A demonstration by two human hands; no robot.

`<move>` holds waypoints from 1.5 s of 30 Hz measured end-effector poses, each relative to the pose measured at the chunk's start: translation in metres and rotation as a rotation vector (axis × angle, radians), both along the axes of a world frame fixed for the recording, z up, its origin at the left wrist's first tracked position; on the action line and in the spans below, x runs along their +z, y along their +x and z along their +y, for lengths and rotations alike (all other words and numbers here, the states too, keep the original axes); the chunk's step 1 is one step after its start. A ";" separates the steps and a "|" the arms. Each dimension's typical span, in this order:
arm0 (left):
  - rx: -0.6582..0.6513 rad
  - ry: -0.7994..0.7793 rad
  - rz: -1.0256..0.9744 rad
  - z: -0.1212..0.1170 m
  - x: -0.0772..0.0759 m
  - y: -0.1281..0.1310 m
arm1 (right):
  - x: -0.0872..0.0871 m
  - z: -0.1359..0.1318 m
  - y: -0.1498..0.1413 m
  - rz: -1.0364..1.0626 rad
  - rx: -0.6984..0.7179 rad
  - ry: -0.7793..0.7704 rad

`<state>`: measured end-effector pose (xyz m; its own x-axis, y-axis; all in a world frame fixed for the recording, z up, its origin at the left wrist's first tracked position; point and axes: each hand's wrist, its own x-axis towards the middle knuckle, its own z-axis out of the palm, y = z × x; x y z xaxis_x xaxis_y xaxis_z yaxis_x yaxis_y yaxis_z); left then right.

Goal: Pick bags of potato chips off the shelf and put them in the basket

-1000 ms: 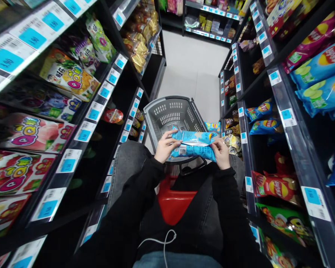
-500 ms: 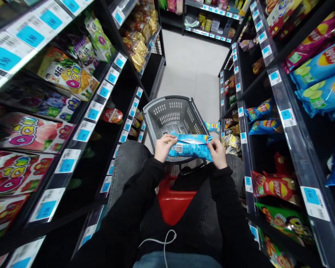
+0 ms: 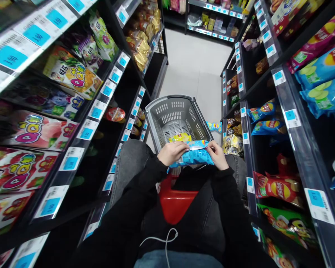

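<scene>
With our left hand (image 3: 171, 152) and right hand (image 3: 217, 155) we pinch a blue chip bag (image 3: 194, 157) along its upper edge, over the near end of a grey shopping basket (image 3: 169, 109).

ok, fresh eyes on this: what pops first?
The blue snack bag, held by the left hand and right hand at the gray basket's near side. Next, the bright red surface between the legs, then blue price tags lining both sides of the aisle.
</scene>
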<state>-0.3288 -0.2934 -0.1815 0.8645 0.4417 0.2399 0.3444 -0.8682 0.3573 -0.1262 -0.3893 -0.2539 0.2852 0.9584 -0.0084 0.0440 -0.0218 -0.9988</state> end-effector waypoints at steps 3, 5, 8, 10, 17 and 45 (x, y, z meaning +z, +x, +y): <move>0.073 -0.032 0.075 -0.002 0.002 0.002 | -0.002 0.001 -0.002 -0.017 0.011 -0.028; 0.116 -0.053 0.119 -0.002 0.004 0.004 | -0.002 0.002 -0.004 -0.028 0.014 -0.049; 0.084 -0.001 0.249 -0.004 0.006 0.007 | -0.002 0.003 -0.006 -0.025 0.018 -0.089; 0.014 0.067 0.367 -0.006 0.008 0.010 | -0.002 0.003 -0.006 -0.005 0.032 -0.110; -0.010 -0.074 0.371 -0.007 0.002 0.013 | -0.001 0.000 0.002 0.068 0.104 -0.107; 0.202 -0.315 -0.100 0.000 0.001 -0.002 | -0.010 -0.002 0.017 0.344 -0.203 -0.168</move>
<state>-0.3304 -0.2939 -0.1809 0.7317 0.6662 0.1442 0.4470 -0.6287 0.6363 -0.1088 -0.3916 -0.2640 0.4209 0.8606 -0.2869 -0.3128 -0.1592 -0.9364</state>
